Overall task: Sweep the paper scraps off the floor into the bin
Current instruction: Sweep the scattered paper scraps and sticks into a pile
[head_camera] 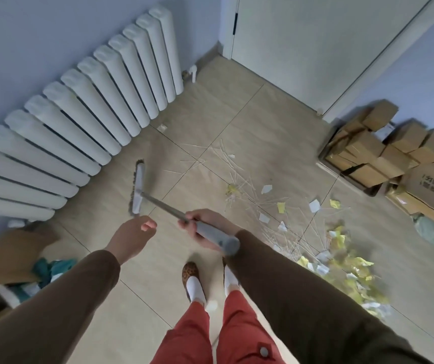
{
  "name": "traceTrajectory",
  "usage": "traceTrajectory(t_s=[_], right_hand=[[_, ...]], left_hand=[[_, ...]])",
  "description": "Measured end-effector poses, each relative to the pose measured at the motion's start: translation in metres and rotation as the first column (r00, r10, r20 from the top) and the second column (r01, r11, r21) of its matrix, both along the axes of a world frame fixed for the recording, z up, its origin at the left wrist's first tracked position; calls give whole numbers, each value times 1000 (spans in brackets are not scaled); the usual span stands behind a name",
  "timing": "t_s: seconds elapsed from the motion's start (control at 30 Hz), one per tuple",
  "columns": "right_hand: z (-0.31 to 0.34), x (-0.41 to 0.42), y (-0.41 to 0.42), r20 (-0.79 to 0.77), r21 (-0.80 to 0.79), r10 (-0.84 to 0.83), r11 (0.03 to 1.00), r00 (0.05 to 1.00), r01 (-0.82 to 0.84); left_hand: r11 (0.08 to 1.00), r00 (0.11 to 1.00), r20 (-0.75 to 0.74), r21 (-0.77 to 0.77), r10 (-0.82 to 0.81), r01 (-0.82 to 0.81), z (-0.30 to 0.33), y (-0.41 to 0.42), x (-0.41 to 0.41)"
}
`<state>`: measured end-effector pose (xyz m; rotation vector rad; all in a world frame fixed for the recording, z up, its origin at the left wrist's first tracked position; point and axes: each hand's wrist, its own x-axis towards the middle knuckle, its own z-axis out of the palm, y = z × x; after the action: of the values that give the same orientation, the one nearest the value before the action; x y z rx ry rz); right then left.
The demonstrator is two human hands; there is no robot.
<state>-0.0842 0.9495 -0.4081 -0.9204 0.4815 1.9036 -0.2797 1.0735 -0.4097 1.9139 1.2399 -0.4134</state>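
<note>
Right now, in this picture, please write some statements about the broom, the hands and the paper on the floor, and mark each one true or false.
1. The right hand grips the broom handle. True.
2. The left hand also holds the broom. False: it is free, beside the handle.
3. The broom head lies near the radiator. True.
4. The paper scraps lie left of the broom head. False: they lie to its right.
5. Cardboard boxes stand near the door. True.
</note>
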Motion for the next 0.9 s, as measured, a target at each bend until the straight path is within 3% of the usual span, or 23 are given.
traceTrajectory(t_s=[0.17,0.3,0.57,0.77,0.9], right_hand=[[-43,7,106,-64,-6,-49,999,997,49],[-63,53,113,6,-11,-168,986,986,168],[-49,104,-43,127,-144,-500,845,857,515],[4,72,-158,222,-255,-514,790,829,558],[37,53,-183,179,-255,-551,774,815,579]], left_hand=[[1000,999,37,5,30,-30,-20,20,-6],[999,997,72,-32,18,-16,-32,32,6],[981,987,154,-196,42,-11,-26,-4,46],[930,986,165,-365,9,52,-15,-56,71],[923,983,169,-363,-70,128,-7,-53,94]])
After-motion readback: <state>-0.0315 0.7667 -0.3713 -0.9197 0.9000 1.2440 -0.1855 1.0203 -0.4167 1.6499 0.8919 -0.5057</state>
